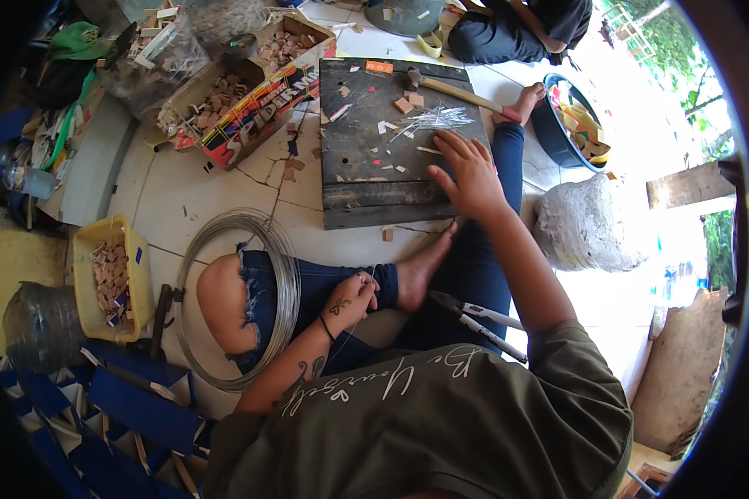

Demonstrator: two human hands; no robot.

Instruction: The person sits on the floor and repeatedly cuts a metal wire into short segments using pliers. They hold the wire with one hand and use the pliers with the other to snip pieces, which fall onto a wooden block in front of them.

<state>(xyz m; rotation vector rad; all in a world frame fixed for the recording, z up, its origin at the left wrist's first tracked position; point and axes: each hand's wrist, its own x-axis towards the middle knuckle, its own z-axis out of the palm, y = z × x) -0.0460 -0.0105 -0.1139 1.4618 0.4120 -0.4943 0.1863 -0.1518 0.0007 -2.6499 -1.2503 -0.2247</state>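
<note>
My left hand [351,298] is closed over my bent leg, with a thin wire [349,343] running through its fingers. Over the dark wooden board [354,195], my right hand [472,173] is spread open and holds nothing. Just beyond its fingertips lies a loose pile of short cut wires [437,118]. A hammer [453,90] with a wooden handle rests across the far part of the board. Around my left knee sits a large coil of wire [193,333]. Cutters with whitish handles [484,323] lie on my lap.
Left of the board stands a cardboard box [262,116] of small wooden blocks. A yellow basket [144,287] holds more blocks. Blue pieces [141,403] are stacked at lower left. At right are a blue tub [545,137] and a wrapped bundle [591,220]. Another person [508,33] sits at the far side.
</note>
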